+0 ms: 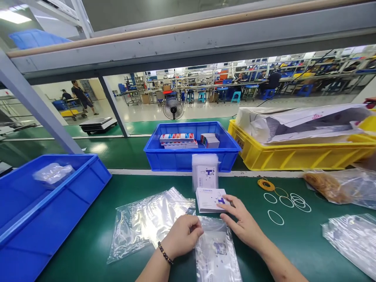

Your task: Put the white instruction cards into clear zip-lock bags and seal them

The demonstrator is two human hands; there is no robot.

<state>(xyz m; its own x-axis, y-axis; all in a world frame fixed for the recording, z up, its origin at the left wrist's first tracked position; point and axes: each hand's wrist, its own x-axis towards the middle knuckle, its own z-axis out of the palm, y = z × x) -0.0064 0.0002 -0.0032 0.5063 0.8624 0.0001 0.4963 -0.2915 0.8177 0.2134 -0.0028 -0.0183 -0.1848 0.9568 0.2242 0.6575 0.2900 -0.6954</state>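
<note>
My left hand [183, 235], with a beaded bracelet at the wrist, has its fingers curled and pressed together at the upper left edge of a clear plastic bag [219, 250]. Inside that bag a white printed card with a purple logo shows through. Fingers apart, my right hand [239, 219] rests its fingertips on the right side of a stack of white printed cards [210, 197]. Behind the stack, a bagged card pack [207, 176] leans against the blue bin. Left of the hands lies a pile of clear plastic bags [143, 219].
A blue bin [190, 156] holds small printed boxes; another blue bin [88, 176] stands left. Paper fills a yellow bin [293, 156]. White rings [275, 217], yellow rubber bands [266, 184], a bag of bands [326, 186] and more plastic bags [352, 235] lie right.
</note>
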